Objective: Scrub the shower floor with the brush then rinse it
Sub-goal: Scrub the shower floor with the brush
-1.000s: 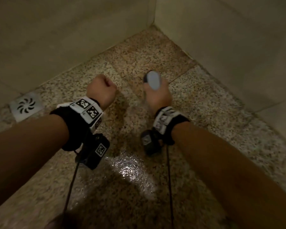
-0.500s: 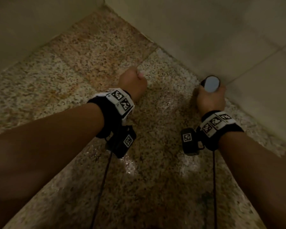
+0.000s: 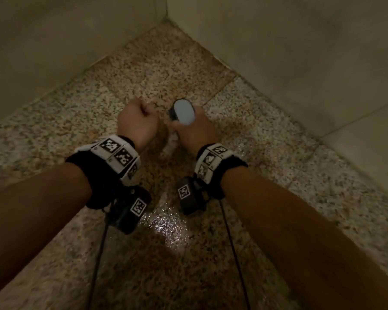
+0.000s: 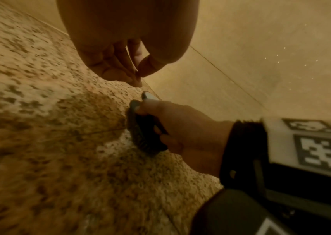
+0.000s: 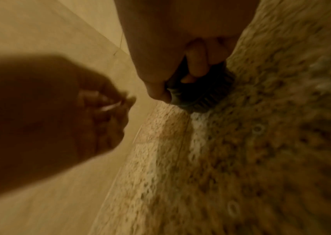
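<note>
The scrub brush (image 3: 183, 111) has a pale grey top and dark bristles (image 4: 143, 139). My right hand (image 3: 194, 130) grips it with fingers curled round the handle (image 5: 195, 66), bristles (image 5: 205, 98) down on the speckled granite shower floor (image 3: 161, 70). My left hand (image 3: 138, 120) hovers just left of the brush, curled into a loose fist that holds nothing; its fingertips (image 4: 134, 76) meet the thumb above the floor. The floor near the brush looks wet.
Two beige tiled walls (image 3: 278, 52) meet in a corner (image 3: 166, 16) just beyond the hands. A wet glare patch (image 3: 166, 229) lies on the floor below the wrists. Cables (image 3: 99, 253) hang from both wrist cameras.
The right hand has brought the brush back left from beside the right wall, close to the left fist. The view has swung back to the corner.
</note>
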`<state>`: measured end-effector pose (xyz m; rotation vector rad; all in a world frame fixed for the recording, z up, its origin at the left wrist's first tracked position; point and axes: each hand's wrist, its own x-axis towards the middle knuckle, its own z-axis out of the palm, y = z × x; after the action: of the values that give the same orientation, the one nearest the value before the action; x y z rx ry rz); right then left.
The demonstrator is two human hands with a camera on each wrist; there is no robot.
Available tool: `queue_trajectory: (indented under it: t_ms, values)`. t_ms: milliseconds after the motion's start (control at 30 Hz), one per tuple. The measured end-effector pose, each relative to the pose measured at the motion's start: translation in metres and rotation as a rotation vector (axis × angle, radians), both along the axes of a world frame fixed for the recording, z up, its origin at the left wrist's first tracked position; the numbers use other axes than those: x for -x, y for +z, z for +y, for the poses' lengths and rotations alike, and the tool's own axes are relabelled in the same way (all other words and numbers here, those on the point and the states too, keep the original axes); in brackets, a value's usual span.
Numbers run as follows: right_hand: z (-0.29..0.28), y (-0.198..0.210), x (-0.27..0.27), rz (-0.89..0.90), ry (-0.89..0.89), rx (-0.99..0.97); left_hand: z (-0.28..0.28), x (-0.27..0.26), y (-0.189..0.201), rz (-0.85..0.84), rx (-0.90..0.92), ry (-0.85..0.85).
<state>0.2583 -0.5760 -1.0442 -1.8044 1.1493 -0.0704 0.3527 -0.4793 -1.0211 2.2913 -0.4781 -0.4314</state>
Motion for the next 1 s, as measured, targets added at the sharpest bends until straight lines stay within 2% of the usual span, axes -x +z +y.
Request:
queue_trajectory:
  t_ms: [100,167,233,367,467,600,800,1000]
  values:
    - [-0.039,0.003,0.046,0.025,-0.365,0.14,0.009,0.004,-0.01,0.04,0.052,0.004]
    - [-0.067,0.007,0.084,0.073,-0.615,0.165,0.006,0.013,-0.011,0.024,0.009,-0.017]
    - [-0.087,0.011,0.12,0.127,-0.738,0.159,-0.006,0.023,-0.006,-0.017,-0.033,-0.056]
    - [-0.106,0.014,0.155,0.182,-0.849,0.206,-0.039,0.042,0.009,-0.033,-0.016,-0.152]
    - [-0.113,0.009,0.171,0.228,-0.85,0.223,-0.057,0.056,0.015,-0.043,0.06,-0.25]
    - [-0.119,0.001,0.174,0.282,-0.785,0.25,-0.055,0.055,0.005,-0.08,0.146,-0.31]
    - [-0.128,-0.001,0.11,0.235,-0.578,0.26,-0.027,0.014,-0.005,-0.065,0.063,-0.157]
    - [-0.126,-0.001,0.044,0.157,-0.477,0.288,0.002,-0.024,-0.001,-0.107,0.032,-0.022]
